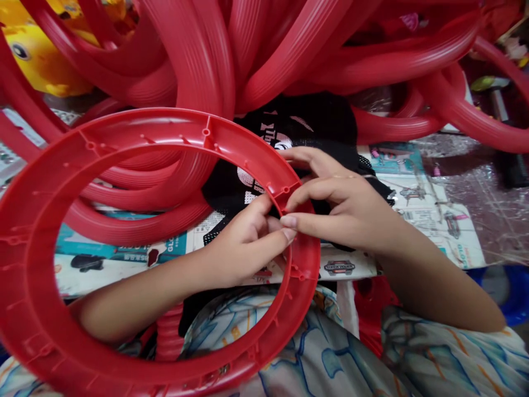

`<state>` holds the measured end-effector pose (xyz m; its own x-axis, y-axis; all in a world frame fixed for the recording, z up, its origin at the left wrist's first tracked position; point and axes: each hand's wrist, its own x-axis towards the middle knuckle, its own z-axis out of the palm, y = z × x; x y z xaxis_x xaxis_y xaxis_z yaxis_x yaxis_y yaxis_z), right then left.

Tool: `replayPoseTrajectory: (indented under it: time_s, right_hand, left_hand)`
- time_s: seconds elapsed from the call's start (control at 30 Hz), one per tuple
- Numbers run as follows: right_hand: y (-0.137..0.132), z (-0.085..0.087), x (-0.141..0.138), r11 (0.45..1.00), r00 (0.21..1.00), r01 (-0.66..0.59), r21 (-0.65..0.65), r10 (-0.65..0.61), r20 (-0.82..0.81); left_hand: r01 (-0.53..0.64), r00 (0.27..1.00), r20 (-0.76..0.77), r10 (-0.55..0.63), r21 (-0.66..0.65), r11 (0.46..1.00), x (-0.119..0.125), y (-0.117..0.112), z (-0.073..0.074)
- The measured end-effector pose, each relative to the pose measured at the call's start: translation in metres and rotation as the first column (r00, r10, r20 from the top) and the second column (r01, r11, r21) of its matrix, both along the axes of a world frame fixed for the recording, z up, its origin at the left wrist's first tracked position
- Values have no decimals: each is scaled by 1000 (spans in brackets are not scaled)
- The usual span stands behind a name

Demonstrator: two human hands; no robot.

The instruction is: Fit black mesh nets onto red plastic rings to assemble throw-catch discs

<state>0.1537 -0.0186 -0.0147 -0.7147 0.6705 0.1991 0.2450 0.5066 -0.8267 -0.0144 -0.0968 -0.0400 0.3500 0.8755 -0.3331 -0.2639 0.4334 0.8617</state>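
Observation:
A large red plastic ring [41,231] is tilted up in front of me, its hollow ribbed side facing me. My left hand [252,237] reaches through the ring's opening and grips its inner rim on the right side. My right hand [343,204] is at the same spot from the outer side, its thumb and index finger pinched together inside the channel. Thumb tips of both hands nearly meet there. Anything small between the right fingertips is hidden. Behind the hands lies a black cloth with white print [330,121].
Many red ribbed curved tubes [198,49] are heaped at the back. A yellow toy with an eye [49,60] stands at the far left. Printed cardboard [446,220] lies beneath the cloth. A hammer-like tool [498,105] is at the right, and a blue container [512,298] below it.

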Motion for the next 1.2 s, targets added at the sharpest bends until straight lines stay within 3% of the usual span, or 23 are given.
replayPoseTrajectory:
  time_s: [0.1, 0.27, 0.43, 0.63, 0.8, 1.03, 1.2]
  right_hand:
    - [0, 0, 1, 998, 1000, -15, -54, 16, 25]
    - [2, 2, 3, 995, 996, -69, -65, 73, 57]
    - [1, 3, 3, 997, 995, -75, 31, 73, 65]
    - [-6, 0, 0, 989, 1000, 11, 150, -14, 17]
    - [-5, 2, 3, 956, 997, -72, 284, 67, 28]
    - [-1, 7, 7, 961, 978, -184, 207, 158, 138]
    - [-7, 10, 4, 990, 983, -83, 115, 63, 172]
  left_hand:
    - [129, 991, 41, -128, -38, 991, -1, 0, 3]
    - [174, 980, 102, -170, -31, 984, -2, 1, 2]
    - [125, 986, 111, -122, -29, 992, -2, -2, -1]
    - [12, 998, 54, -11, -16, 1000, 5, -5, -1]
    - [-41, 999, 25, 41, -3, 999, 9, -6, 0]
    - [-33, 999, -30, 33, -4, 999, 8, -8, -3]
    - [-38, 999, -26, 38, -9, 999, 8, -7, -2]
